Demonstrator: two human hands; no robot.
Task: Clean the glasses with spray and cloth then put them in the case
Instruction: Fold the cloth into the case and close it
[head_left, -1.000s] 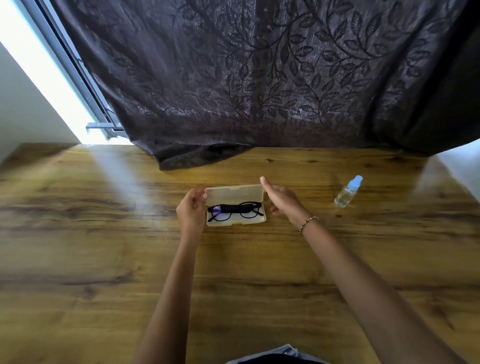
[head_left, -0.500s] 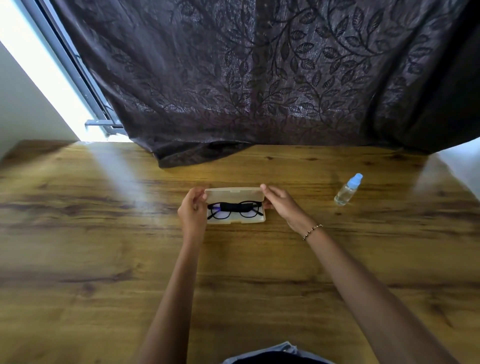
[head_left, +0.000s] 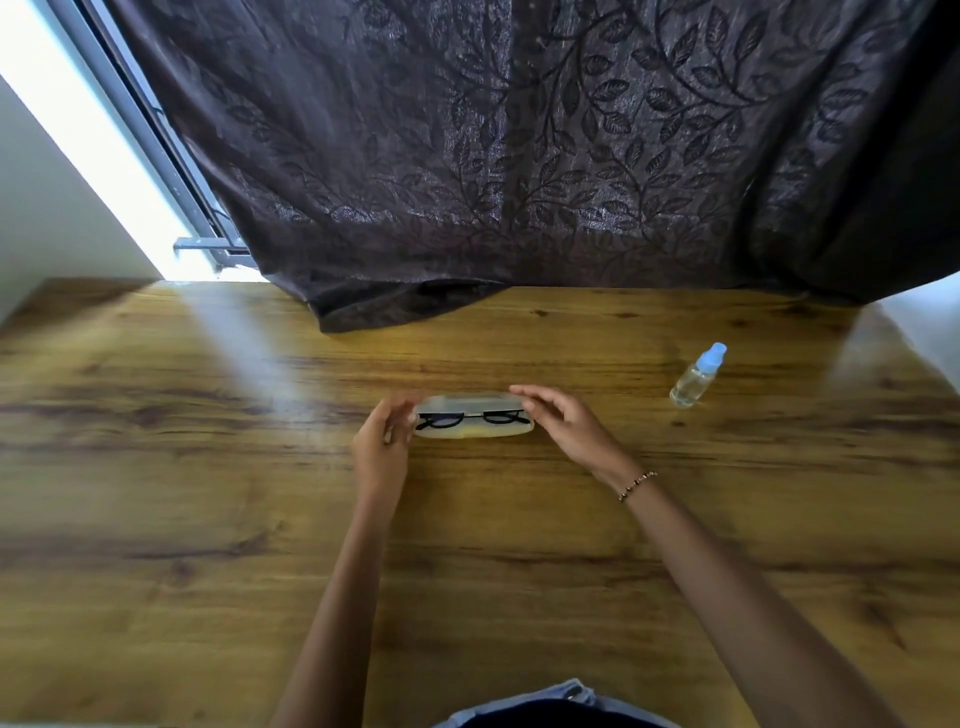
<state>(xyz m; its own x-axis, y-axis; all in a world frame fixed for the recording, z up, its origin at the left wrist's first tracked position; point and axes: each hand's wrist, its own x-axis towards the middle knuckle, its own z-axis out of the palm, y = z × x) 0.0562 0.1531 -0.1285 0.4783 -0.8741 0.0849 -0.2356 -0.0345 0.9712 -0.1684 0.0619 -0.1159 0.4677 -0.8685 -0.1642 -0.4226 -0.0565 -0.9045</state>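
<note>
- Translucent plastic is coming down over the glasses (head_left: 470, 419): the lid (head_left: 467, 401) of the case (head_left: 475, 434), standing up a second ago, is now lying almost flat, with only a thin gap showing along its front.
- Those black glasses are sitting inside the case, around the middle of the worktop (head_left: 208, 493) and nearer its far edge.
- My right hand (head_left: 566, 426) is laying fairly straight fingers over the lid's right end and pressing it down.
- My left hand (head_left: 382, 447) is touching the case's left end. It is blurring, so I cannot tell whether its fingers are curling round the case or only steadying it.
- My spray bottle (head_left: 696, 376) is sitting well apart, toward the worktop's far right corner, with neither hand on it.
- I am judging the cleaning finished and the storing nearly done, with only the last press to close the lid remaining.
</note>
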